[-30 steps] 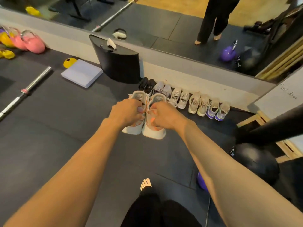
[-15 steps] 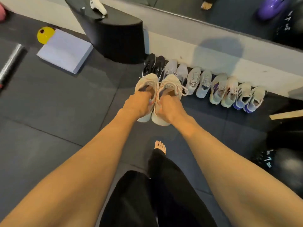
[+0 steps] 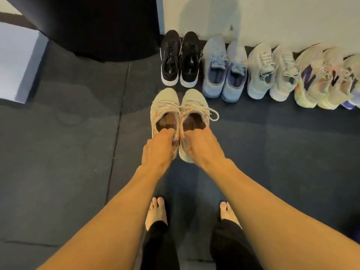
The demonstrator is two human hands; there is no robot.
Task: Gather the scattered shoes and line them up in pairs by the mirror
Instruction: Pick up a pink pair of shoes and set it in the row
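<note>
you've got the cream pair right in front of you, one shoe per hand. your left hand [image 3: 156, 151] pinches the heel collar of the left cream shoe [image 3: 164, 106], fingers hooked into the opening. your right hand [image 3: 202, 147] does the same on the right cream shoe [image 3: 193, 103], fingers curled over the back rim. the two shoes sit side by side, touching, toes pointing at the wall, a loose lace [image 3: 211, 114] looping off to the right. whether the soles are on the dark floor mat [image 3: 68, 152] or just above it, can't tell.

just beyond their toes stands the black pair [image 3: 180, 59] with white soles, first in the row along the pale wall base [image 3: 272, 20]. next to it the blue pair [image 3: 224, 73], then a grey-white pair [image 3: 270, 73], then cream shoes with a big purple "n" on the side [image 3: 308, 75], and more shoes cut off at the right edge.

insole print in your left shoe is there but too blurred to read.

a black rounded block [image 3: 93, 26] sits left of the row, a white pad [image 3: 17, 61] at far left. your bare feet [image 3: 156, 211] are below.
</note>
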